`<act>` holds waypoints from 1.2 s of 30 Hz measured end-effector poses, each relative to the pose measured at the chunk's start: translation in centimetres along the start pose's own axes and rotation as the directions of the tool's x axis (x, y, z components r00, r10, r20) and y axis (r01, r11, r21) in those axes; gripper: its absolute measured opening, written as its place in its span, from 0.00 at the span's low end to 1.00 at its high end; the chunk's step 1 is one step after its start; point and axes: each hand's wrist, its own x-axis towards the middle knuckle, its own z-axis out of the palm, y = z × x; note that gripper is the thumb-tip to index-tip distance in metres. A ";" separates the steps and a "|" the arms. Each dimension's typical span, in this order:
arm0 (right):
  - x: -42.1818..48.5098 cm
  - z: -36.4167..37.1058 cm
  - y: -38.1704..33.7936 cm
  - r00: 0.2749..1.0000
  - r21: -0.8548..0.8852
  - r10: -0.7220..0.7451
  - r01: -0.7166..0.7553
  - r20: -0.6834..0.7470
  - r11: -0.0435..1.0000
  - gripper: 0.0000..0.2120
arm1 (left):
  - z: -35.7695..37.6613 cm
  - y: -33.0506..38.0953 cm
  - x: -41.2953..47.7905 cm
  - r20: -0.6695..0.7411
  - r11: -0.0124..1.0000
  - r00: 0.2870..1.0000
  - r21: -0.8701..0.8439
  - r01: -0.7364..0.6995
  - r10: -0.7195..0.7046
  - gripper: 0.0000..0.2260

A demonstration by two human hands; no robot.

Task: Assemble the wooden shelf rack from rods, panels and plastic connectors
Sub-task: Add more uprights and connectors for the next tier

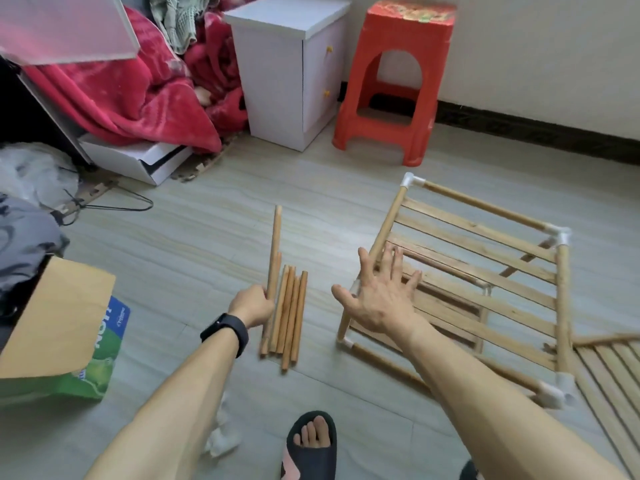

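Grips a long stick (275,244) in the left hand (252,304), fingers curled tight round it low down. Points the top of the stick up and away, with the bottom end down by the floor (207,237). Cannot tell if a second, shorter stick beside it is in the same grip. Wears a black watch (227,329) on that wrist.

Just right of the left hand, on the floor: a small pile of short sticks (292,317), side by side and touching.

Holds the right hand (377,296) wide open, fingers spread apart, nothing in it. Hangs it in front of the near left corner of the rack (485,271). Cannot tell if it touches the wood.

To the right, on the floor: the half-built rack, tilted, made of round sticks and flat slats, with white corner pieces (410,180) joining the sticks. Just beside it, at the far right edge: a flat panel of slats (609,368) lying on the floor.

At the bottom: one foot in a dark slipper (313,441).

Farther back, by the wall: a red stool (394,81) next to a white cabinet (291,64), and a red blanket (138,98) left of that. Near the left arm: a green box (86,375).
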 end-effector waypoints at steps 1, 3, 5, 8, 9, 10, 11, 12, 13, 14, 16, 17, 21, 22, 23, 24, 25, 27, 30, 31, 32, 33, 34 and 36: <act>-0.5 -0.7 1.0 0.999 -0.018 -0.002 0.003 0.048 1.000 0.49 | -0.9 1.3 -1.1 -0.018 0.995 0.997 -0.075 -0.071 0.070 0.10; -1.6 -2.6 3.1 0.991 -0.057 -0.031 0.038 0.129 0.998 0.53 | -2.4 4.0 -3.6 -0.045 0.950 0.976 -0.223 -0.217 0.213 0.11; -3.3 -4.6 4.8 0.981 -0.118 -0.046 0.069 0.188 0.991 0.54 | -3.3 6.7 -6.5 -0.078 0.880 0.938 -0.329 -0.343 0.337 0.10; -5.8 -7.7 5.9 0.968 -0.183 0.011 0.036 0.250 0.982 0.49 | -3.7 10.7 -10.4 -0.068 0.792 0.876 -0.397 -0.463 0.478 0.07; -6.4 -8.9 6.1 0.961 -0.071 0.031 -0.012 0.275 0.997 0.46 | -3.8 12.0 -11.4 -0.055 0.775 0.851 -0.384 -0.501 0.523 0.07; -6.9 -10.3 6.5 0.960 0.134 0.021 -0.061 0.280 0.989 0.43 | -3.9 13.3 -12.3 -0.046 0.763 0.825 -0.353 -0.541 0.564 0.06; -7.4 -11.9 6.9 0.971 0.388 -0.015 -0.082 0.239 0.918 0.39 | -3.9 14.5 -13.1 -0.043 0.754 0.800 -0.306 -0.581 0.598 0.06; -8.0 -13.3 7.3 0.987 0.613 -0.042 -0.063 0.155 0.788 0.35 | -3.8 15.7 -13.8 -0.036 0.746 0.778 -0.257 -0.614 0.627 0.07; -8.8 -14.7 7.5 0.999 0.768 -0.032 -0.012 0.042 0.640 0.31 | -3.6 16.8 -14.4 -0.021 0.738 0.758 -0.212 -0.640 0.651 0.06; -9.5 -15.7 7.7 0.997 0.853 0.022 0.050 -0.072 0.519 0.27 | -3.3 17.7 -14.9 0.004 0.729 0.739 -0.167 -0.664 0.674 0.06; -10.9 -16.6 7.8 0.954 0.874 0.166 0.148 -0.250 0.463 0.21 | -2.9 19.1 -15.7 0.065 0.707 0.704 -0.056 -0.705 0.708 0.06; -11.6 -16.6 7.7 0.927 0.844 0.212 0.164 -0.308 0.510 0.20 | -2.8 19.6 -15.9 0.087 0.700 0.697 0.008 -0.715 0.711 0.06; -13.8 -15.6 7.5 0.901 0.760 0.190 0.199 -0.390 0.619 0.17 | -2.7 20.0 -15.8 0.082 0.722 0.734 0.135 -0.678 0.674 0.07; -14.2 -15.4 7.4 0.905 0.756 0.167 0.213 -0.392 0.619 0.16 | -2.4 19.7 -15.7 0.071 0.732 0.743 0.135 -0.668 0.665 0.07; -14.4 -15.2 7.3 0.906 0.750 0.149 0.226 -0.396 0.622 0.15 | -2.1 19.3 -15.7 0.063 0.737 0.749 0.139 -0.661 0.660 0.07; -14.5 -15.1 7.2 0.907 0.746 0.137 0.234 -0.399 0.623 0.14 | -1.8 18.8 -15.6 0.058 0.739 0.751 0.147 -0.658 0.657 0.07; -14.6 -15.0 7.2 0.908 0.748 0.132 0.237 -0.397 0.620 0.13 | -1.6 18.3 -15.5 0.052 0.739 0.752 0.148 -0.657 0.657 0.07; -14.6 -14.9 7.1 0.913 0.750 0.121 0.238 -0.389 0.617 0.13 | -1.5 17.5 -15.5 0.026 0.752 0.759 0.118 -0.649 0.651 0.08; -14.4 -14.9 6.6 0.908 0.727 0.098 0.256 -0.406 0.637 0.12 | -1.7 17.4 -15.5 0.013 0.771 0.773 0.059 -0.634 0.635 0.09; -14.3 -14.9 6.4 0.904 0.715 0.088 0.269 -0.419 0.645 0.12 | -1.8 17.3 -15.5 0.020 0.772 0.773 0.043 -0.634 0.634 0.09; -14.1 -15.0 6.3 0.900 0.702 0.077 0.279 -0.429 0.655 0.11 | -1.7 17.3 -15.5 0.026 0.771 0.772 0.038 -0.635 0.635 0.09; -14.0 -15.0 6.1 0.898 0.685 0.063 0.285 -0.435 0.670 0.11 | -1.7 17.1 -15.4 0.029 0.769 0.770 0.040 -0.638 0.637 0.09; -13.9 -14.9 6.0 0.897 0.665 0.046 0.291 -0.440 0.688 0.11 | -1.6 17.0 -15.3 0.028 0.769 0.770 0.048 -0.638 0.637 0.09; -13.7 -14.8 5.7 0.895 0.626 0.014 0.300 -0.445 0.719 0.11 | -1.5 16.7 -15.1 0.018 0.773 0.775 0.058 -0.632 0.632 0.09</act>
